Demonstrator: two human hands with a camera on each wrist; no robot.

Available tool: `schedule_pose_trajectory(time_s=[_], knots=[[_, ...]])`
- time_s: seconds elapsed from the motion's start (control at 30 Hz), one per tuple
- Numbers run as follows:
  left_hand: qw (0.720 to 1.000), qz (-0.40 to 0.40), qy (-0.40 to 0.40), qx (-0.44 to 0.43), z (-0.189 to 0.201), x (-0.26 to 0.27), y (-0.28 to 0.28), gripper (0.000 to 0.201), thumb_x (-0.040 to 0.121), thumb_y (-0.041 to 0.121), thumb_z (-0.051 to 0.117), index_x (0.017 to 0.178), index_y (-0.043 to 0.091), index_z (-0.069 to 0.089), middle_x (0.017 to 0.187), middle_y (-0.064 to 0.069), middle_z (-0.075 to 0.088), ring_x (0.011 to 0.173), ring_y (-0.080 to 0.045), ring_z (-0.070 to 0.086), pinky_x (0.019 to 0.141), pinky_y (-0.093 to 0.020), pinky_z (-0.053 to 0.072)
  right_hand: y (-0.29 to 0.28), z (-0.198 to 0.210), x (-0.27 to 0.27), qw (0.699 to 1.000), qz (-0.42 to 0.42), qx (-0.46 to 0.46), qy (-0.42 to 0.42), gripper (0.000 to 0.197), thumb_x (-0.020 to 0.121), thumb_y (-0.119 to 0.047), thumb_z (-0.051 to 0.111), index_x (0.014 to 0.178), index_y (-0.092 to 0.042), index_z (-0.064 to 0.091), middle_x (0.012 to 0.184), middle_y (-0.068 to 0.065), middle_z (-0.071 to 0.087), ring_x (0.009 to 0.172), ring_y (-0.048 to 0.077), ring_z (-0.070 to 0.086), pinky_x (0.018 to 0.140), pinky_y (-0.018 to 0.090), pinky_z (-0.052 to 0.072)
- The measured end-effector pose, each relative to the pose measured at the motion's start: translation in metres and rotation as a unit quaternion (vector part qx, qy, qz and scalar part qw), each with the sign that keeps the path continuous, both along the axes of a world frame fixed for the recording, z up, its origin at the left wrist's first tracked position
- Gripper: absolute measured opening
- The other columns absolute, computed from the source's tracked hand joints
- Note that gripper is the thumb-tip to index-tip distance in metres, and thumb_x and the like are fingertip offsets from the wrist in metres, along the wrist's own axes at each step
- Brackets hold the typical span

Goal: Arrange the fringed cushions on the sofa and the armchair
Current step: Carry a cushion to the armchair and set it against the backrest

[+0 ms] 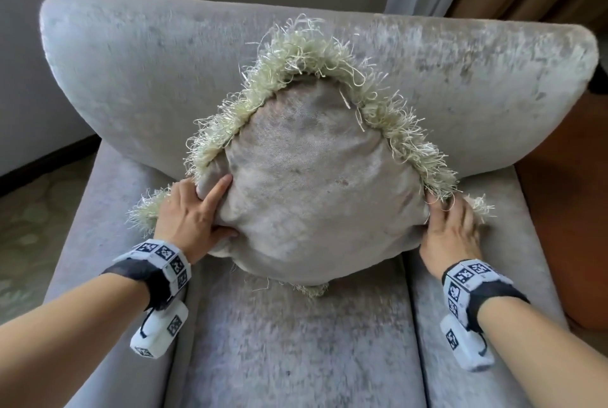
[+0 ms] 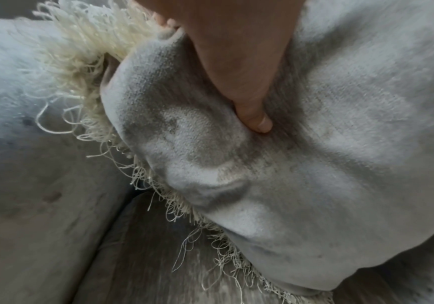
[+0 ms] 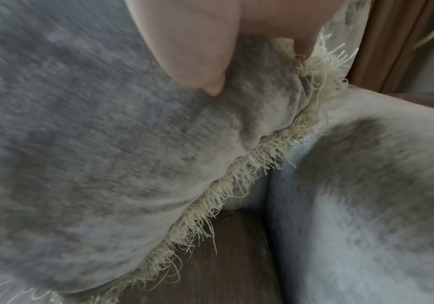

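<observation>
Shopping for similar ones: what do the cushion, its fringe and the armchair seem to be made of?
Grey square cushion: likely velvet or chenille, with a shaded nap. Cream fringe: loose thread or yarn strands. Grey armchair: similar plush pile with mottled sheen.

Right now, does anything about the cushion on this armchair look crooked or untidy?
Yes. The fringed cushion stands on one corner like a diamond against the armchair backrest, not square. Both hands, left and right, grip its side corners and dent the fabric. The fringe looks tangled at the top.
</observation>
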State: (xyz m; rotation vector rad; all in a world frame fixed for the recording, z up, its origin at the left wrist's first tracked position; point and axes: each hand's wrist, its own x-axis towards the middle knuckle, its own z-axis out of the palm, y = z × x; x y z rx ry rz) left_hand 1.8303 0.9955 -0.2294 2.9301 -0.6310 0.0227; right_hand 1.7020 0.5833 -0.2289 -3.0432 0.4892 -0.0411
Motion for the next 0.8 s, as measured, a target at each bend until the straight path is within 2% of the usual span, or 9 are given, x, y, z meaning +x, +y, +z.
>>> schedule_pose_trajectory(time_s=[0.1, 0.17, 0.27, 0.4, 0.5, 0.57, 0.67, 0.73, 0.8], knots=[[0.999, 0.012, -0.01, 0.028, 0.001, -0.004, 0.006, 0.114, 0.053, 0.079, 0.054, 0.151, 0.04, 0.011, 0.108, -0.017, 0.037, 0.091, -0.035, 0.041, 0.076, -0.052, 0.044, -0.001, 0.003, -0.005, 1.0, -0.004, 0.008, -0.011, 0.083, 0.065, 0.004, 0.071, 0.134, -0.022, 0.033, 0.141, 0.028, 0.032, 0.131, 0.051, 0.029, 0.085, 0.072, 0.041], [0.999, 0.021, -0.012, 0.038, 0.005, -0.008, 0.011, 0.114, 0.052, 0.081, 0.054, 0.151, 0.04, 0.013, 0.118, -0.017, 0.037, 0.1, -0.036, 0.039, 0.083, -0.054, 0.044, -0.001, 0.011, -0.007, 1.0, -0.005, 0.009, -0.022, 0.081, 0.065, -0.001, 0.073, 0.133, -0.023, 0.036, 0.143, 0.022, 0.03, 0.132, 0.046, 0.026, 0.088, 0.069, 0.04], [0.999, 0.025, -0.043, 0.023, 0.017, -0.019, 0.019, 0.105, 0.055, 0.057, 0.082, 0.146, 0.034, 0.033, 0.129, -0.017, 0.035, 0.112, -0.039, 0.038, 0.089, -0.058, 0.044, 0.0, 0.029, -0.011, 0.999, -0.003, -0.002, -0.049, 0.074, 0.062, -0.006, 0.075, 0.129, -0.021, 0.046, 0.139, 0.017, 0.033, 0.123, 0.04, 0.031, 0.092, 0.063, 0.04], [0.988, -0.02, -0.142, -0.064, 0.029, -0.03, 0.035, 0.052, 0.079, 0.043, 0.059, 0.124, 0.018, 0.065, 0.126, -0.016, 0.041, 0.109, -0.038, 0.044, 0.084, -0.054, 0.052, 0.003, 0.047, -0.015, 0.991, 0.035, 0.004, -0.132, 0.047, 0.066, -0.014, 0.06, 0.113, -0.015, 0.056, 0.107, 0.009, 0.043, 0.101, 0.036, 0.044, 0.085, 0.052, 0.041], [0.978, -0.05, -0.179, -0.094, 0.034, -0.032, 0.04, 0.041, 0.083, 0.038, 0.06, 0.115, 0.014, 0.07, 0.126, -0.014, 0.044, 0.112, -0.04, 0.049, 0.098, -0.048, 0.045, 0.008, 0.054, -0.007, 0.985, 0.075, 0.028, -0.153, 0.042, 0.07, -0.029, 0.052, 0.11, -0.017, 0.057, 0.098, 0.007, 0.042, 0.094, 0.034, 0.044, 0.082, 0.049, 0.043], [0.981, -0.078, -0.163, -0.076, 0.037, -0.028, 0.036, 0.05, 0.077, 0.041, 0.067, 0.122, 0.018, 0.066, 0.132, -0.018, 0.041, 0.123, -0.044, 0.043, 0.106, -0.051, 0.036, 0.013, 0.055, -0.001, 0.987, 0.068, 0.052, -0.136, 0.053, 0.07, -0.035, 0.066, 0.12, -0.021, 0.054, 0.113, 0.012, 0.041, 0.106, 0.036, 0.042, 0.089, 0.053, 0.043], [0.995, -0.085, -0.05, -0.028, 0.037, -0.012, 0.02, 0.094, 0.057, 0.05, 0.084, 0.14, 0.026, 0.046, 0.147, -0.027, 0.025, 0.138, -0.048, 0.023, 0.106, -0.068, 0.028, 0.02, 0.05, 0.006, 0.992, 0.073, 0.087, -0.057, 0.089, 0.062, -0.048, 0.08, 0.138, -0.031, 0.036, 0.142, 0.022, 0.026, 0.13, 0.044, 0.029, 0.106, 0.059, 0.032], [0.998, -0.064, 0.028, 0.0, 0.038, 0.0, 0.007, 0.12, 0.046, 0.052, 0.091, 0.147, 0.029, 0.03, 0.145, -0.03, 0.026, 0.132, -0.049, 0.031, 0.101, -0.072, 0.031, 0.021, 0.045, 0.009, 0.991, 0.067, 0.116, -0.015, 0.102, 0.063, -0.055, 0.081, 0.142, -0.037, 0.02, 0.149, 0.022, 0.018, 0.138, 0.045, 0.021, 0.113, 0.059, 0.023], [0.996, -0.06, 0.057, 0.011, 0.038, 0.011, -0.001, 0.132, 0.042, 0.047, 0.094, 0.149, 0.031, 0.017, 0.131, -0.03, 0.038, 0.114, -0.047, 0.044, 0.093, -0.067, 0.04, 0.019, 0.041, 0.013, 0.99, 0.048, 0.134, 0.014, 0.107, 0.064, -0.056, 0.081, 0.143, -0.04, 0.01, 0.153, 0.022, 0.014, 0.142, 0.044, 0.015, 0.116, 0.056, 0.015]])
